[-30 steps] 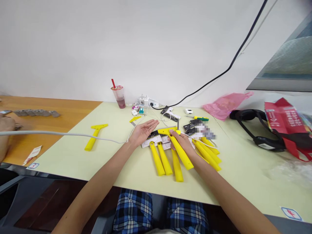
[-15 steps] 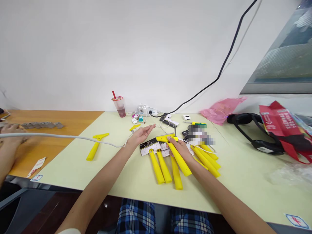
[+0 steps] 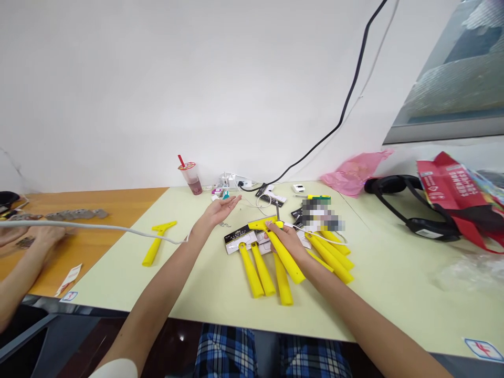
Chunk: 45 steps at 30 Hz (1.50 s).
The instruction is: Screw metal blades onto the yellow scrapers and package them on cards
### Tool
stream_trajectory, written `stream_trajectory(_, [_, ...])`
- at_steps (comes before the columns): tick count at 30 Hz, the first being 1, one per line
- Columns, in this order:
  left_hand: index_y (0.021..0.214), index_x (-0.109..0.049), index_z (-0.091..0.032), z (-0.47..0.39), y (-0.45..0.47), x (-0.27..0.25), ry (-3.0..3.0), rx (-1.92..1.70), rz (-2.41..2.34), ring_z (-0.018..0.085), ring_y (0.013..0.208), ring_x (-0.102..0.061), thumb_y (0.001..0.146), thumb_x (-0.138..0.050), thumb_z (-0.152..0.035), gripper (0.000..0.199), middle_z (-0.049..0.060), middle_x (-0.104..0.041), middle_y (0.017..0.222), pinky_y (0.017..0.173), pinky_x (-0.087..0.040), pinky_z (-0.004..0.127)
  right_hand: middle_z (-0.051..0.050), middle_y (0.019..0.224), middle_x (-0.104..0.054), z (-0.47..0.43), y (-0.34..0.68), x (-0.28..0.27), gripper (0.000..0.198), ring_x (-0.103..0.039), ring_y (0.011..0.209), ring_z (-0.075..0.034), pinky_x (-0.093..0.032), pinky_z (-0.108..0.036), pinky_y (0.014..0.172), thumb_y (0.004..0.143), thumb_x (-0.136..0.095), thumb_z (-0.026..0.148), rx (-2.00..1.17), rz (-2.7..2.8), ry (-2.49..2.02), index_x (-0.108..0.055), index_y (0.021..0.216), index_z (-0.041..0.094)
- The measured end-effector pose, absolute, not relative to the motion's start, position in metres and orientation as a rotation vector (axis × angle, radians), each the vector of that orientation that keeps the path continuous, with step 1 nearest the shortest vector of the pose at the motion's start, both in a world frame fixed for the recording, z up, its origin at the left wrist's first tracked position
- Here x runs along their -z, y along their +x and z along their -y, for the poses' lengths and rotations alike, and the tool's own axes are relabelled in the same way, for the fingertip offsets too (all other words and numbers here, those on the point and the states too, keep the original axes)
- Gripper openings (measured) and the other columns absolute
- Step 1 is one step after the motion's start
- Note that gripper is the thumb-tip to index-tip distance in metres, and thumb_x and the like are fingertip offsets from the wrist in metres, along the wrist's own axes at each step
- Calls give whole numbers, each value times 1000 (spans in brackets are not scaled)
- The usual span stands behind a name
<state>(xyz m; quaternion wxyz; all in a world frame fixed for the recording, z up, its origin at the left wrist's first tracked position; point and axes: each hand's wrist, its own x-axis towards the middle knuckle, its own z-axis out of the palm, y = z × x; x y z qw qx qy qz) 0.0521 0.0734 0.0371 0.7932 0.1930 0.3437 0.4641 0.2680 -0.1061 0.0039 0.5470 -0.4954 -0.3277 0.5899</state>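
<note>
My left hand is raised over the table, palm up, with its fingers stretched out. Tiny specks show near its fingertips, too small to name. A white cable runs from the left edge to my left wrist. In my right hand is a yellow T-shaped scraper, its head pointing away from me. A thin grey shaft with a yellow end, like a screwdriver, sticks up from the same hand. Under and beside it lie several yellow scrapers on black-and-white packaging cards.
One yellow scraper lies apart at left. Behind are a drink cup, a power strip and a green-yellow screwdriver. A pink bag and black headset stand right. A co-worker's hand is at left.
My left hand has moved a little left and away from me, now covering the small yellow piece behind it. My right hand keeps its hold. The view has shifted slightly.
</note>
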Motion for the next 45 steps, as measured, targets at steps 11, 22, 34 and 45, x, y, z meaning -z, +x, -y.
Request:
stream_trajectory(11, [164,-48,-7,-32,25,-22,496,-1115,-659,26,148,-61,95,-41,13,72,23,-63,157,112,-60,24,-7,79,-78,101,268,4,40,-54,43,-11,-42,-27,40,84,-87,54,-1375,787,-1197,-68,77,20])
stream_trajectory(22, [144,-66,-8,-34,22,-6,262,-1325,-736,16,104,-84,105,-58,3,41,11,-83,112,92,-67,18,-4,72,-75,103,269,7,43,-52,42,-11,-37,-26,39,77,-92,56,-1383,819,-1207,-69,74,20])
stream_trajectory(34, [85,-81,-16,0,50,1,1031,-1139,-685,13,93,-68,74,-101,-40,33,7,-77,104,82,-55,24,-6,78,-78,103,269,11,47,-52,46,-11,-40,-28,43,82,-86,65,-1348,848,-1238,-72,76,20])
stream_trajectory(45, [83,-81,-17,33,73,0,1484,-969,-725,19,93,-66,73,-98,-49,37,9,-75,109,81,-52,32,1,51,-59,114,266,-5,52,-48,48,-14,-34,-28,49,84,-79,71,-1290,983,-1342,-77,74,20])
